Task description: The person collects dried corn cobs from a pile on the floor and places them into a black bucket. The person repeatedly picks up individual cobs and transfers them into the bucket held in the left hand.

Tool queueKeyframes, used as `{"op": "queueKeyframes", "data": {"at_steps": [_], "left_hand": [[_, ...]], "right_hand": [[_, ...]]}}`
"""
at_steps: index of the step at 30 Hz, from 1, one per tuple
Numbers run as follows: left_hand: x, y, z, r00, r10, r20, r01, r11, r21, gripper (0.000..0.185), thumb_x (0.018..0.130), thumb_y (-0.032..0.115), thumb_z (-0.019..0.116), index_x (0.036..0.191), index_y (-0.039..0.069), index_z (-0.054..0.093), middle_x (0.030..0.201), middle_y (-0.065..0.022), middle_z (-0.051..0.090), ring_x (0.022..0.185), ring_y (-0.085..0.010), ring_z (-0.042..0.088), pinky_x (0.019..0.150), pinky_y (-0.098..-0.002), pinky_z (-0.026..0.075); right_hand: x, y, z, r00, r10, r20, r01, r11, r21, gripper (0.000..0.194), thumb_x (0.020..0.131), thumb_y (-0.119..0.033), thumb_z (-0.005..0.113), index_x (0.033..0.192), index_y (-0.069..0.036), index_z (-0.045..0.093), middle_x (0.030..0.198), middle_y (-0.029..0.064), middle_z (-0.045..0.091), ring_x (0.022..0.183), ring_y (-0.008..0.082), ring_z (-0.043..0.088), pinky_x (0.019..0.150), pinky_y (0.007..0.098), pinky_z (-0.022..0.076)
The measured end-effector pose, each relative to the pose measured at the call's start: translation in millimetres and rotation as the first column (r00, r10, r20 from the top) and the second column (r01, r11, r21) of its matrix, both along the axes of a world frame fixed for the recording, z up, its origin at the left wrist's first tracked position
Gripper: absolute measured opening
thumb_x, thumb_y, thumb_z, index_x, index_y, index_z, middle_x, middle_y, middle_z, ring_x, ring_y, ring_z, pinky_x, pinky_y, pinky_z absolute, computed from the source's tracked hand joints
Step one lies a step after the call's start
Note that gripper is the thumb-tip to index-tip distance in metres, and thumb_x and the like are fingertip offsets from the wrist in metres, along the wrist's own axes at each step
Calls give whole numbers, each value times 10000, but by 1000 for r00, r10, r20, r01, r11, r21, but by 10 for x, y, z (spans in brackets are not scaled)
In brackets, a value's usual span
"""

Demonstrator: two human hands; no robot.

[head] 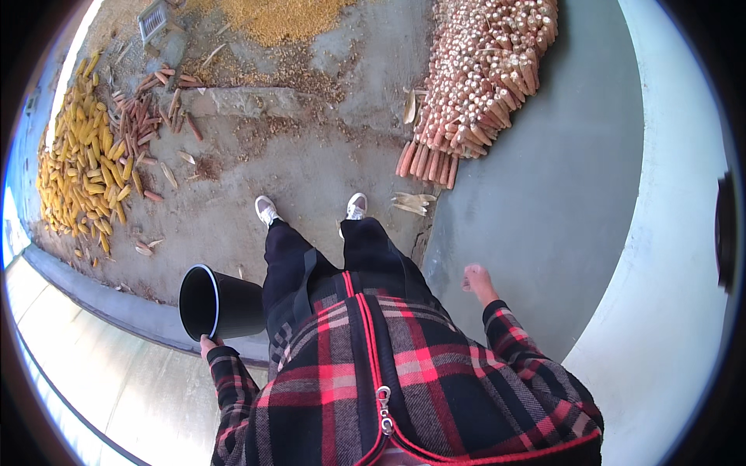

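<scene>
My left hand (210, 345) grips the rim of a black plastic bucket (239, 304), which is tipped on its side in the air beside my left leg; its dark inside shows nothing I can make out. My right hand (479, 282) hangs out to the right, fingers curled in and slightly blurred, with nothing seen in it. On the ground at the left lies a heap of yellow corn cobs (87, 169), with stripped reddish cobs (137, 119) next to it. A tall stack of stripped cobs (478, 76) stands ahead on the right.
Loose yellow kernels (274, 20) are spread on the concrete ahead. A low broken concrete ridge (250, 102) crosses the ground before my feet. Dry husks (414, 202) lie near my right shoe. A white wall (653, 233) curves along the right, and a raised kerb (116, 309) runs at the left.
</scene>
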State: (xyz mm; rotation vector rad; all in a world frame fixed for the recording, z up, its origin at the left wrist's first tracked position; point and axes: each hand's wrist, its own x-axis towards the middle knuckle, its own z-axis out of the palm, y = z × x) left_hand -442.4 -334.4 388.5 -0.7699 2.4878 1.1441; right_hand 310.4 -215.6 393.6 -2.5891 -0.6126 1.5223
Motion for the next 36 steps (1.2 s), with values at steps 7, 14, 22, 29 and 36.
{"op": "queueKeyframes", "data": {"at_steps": [7,14,22,29,36], "left_hand": [[-752,146,-733,956,17,292,-77,978,193,166,763,191,609,715,69,507,657,-59,527,516,-201,525,436,-300,451],[-1434,-23,-953,968,88,234,-162,933,322,194,719,89,582,907,60,543,817,-104,586,625,-244,581,501,-372,511],[-1630,-425,-1102,967,105,231,-129,988,91,169,782,169,606,861,28,557,808,-111,601,674,-250,603,559,-366,537],[-1012,-331,-981,929,224,295,-276,950,146,144,791,169,600,853,47,557,777,-96,587,659,-234,581,550,-353,516],[-693,-467,-1057,868,330,373,-421,886,196,118,799,168,594,845,65,557,747,-80,572,644,-219,559,542,-339,496]], "right_hand": [[-1286,431,153,979,187,-75,-191,981,-43,217,849,-194,540,868,6,621,723,108,648,606,195,660,538,325,566],[-2419,1048,325,955,279,-98,-275,960,48,229,854,-201,536,934,1,609,753,95,648,646,184,664,579,327,564],[-2781,1913,310,738,674,-34,-674,735,-72,230,835,-193,547,909,-4,656,724,104,676,612,176,672,574,307,571],[-3180,3553,28,650,747,141,-759,629,166,263,803,-224,541,899,-11,662,672,119,665,612,230,661,633,354,520],[-3806,4364,-85,581,802,139,-796,523,306,275,811,-251,566,949,-33,662,807,135,682,718,241,674,703,367,522]]}}
